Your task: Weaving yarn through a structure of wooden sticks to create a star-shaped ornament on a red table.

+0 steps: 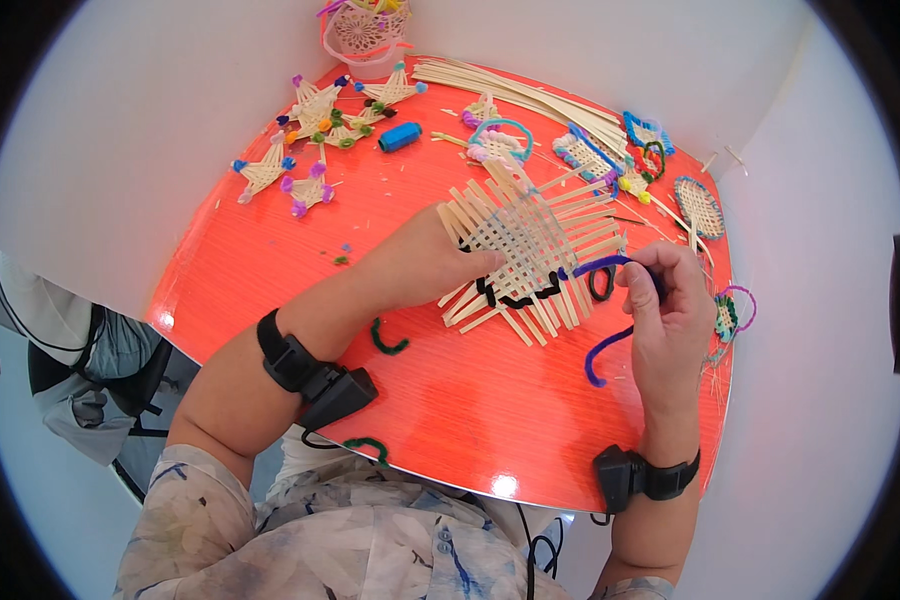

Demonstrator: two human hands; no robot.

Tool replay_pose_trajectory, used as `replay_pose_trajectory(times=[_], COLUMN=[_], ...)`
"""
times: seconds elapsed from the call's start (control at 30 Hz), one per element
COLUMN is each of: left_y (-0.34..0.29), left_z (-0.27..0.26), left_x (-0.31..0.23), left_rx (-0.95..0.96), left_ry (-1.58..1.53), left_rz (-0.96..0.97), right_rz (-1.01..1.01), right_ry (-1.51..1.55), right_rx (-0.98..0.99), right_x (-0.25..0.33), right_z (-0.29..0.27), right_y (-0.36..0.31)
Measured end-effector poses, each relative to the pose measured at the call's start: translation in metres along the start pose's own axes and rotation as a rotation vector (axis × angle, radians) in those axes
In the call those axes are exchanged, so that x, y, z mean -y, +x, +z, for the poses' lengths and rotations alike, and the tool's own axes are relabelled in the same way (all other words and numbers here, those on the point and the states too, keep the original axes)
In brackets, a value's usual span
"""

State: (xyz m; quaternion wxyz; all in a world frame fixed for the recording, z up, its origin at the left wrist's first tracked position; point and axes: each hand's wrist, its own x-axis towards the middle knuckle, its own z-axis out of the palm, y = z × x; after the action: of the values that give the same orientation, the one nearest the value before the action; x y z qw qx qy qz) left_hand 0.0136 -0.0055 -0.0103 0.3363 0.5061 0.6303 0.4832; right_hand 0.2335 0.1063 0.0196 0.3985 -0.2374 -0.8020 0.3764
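Observation:
A flat piece woven from pale strips, its loose ends fanning out all round, is held up over the red table by my left hand. The left thumb lies on top of the weave; the other fingers are hidden beneath. Black pipe cleaner winds along the near edge of the weave. From there a purple pipe cleaner runs right into my right hand, pinched between thumb and fingers. Its free end curls down below the hand. A dark loop hangs beside the strip ends.
On the red table, woven stars lie at the far left, near a blue spool. Long pale strips and small fuzzy-edged baskets sit behind. A pink basket stands at the back. Green pipe cleaner pieces lie nearer.

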Motion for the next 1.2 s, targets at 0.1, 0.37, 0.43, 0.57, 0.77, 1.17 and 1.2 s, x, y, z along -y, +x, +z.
replay_pose_trajectory(times=[0.1, 0.37, 0.43, 0.57, 0.77, 1.17, 1.2], left_y=[-0.001, 0.001, 0.0, 0.0, 0.002, 0.007, 0.008], left_z=[0.0, -0.004, -0.007, -0.005, -0.008, -0.008, -0.007], left_x=[0.0, 0.0, -0.004, -0.003, -0.004, 0.006, 0.006], left_rx=[-0.016, -0.016, -0.006, -0.041, -0.035, -0.066, -0.065], left_ry=[0.01, 0.018, -0.034, -0.105, -0.053, -0.083, -0.08], left_rz=[-0.019, 0.033, 0.021, 0.061, -0.043, -0.044, -0.045], right_rz=[0.084, 0.3, 0.257, 0.021, -0.254, 0.039, 0.031], right_ry=[0.24, 0.903, 0.798, 0.348, -0.031, 0.468, 0.332], right_rx=[-0.016, 0.29, 0.244, 0.196, -0.012, -0.258, -0.327], right_x=[0.002, 0.001, 0.004, -0.007, -0.013, 0.014, 0.017], right_z=[0.0, -0.018, -0.008, -0.013, -0.02, -0.018, -0.012], right_y=[0.0, 0.01, 0.008, 0.007, 0.014, 0.012, 0.013])
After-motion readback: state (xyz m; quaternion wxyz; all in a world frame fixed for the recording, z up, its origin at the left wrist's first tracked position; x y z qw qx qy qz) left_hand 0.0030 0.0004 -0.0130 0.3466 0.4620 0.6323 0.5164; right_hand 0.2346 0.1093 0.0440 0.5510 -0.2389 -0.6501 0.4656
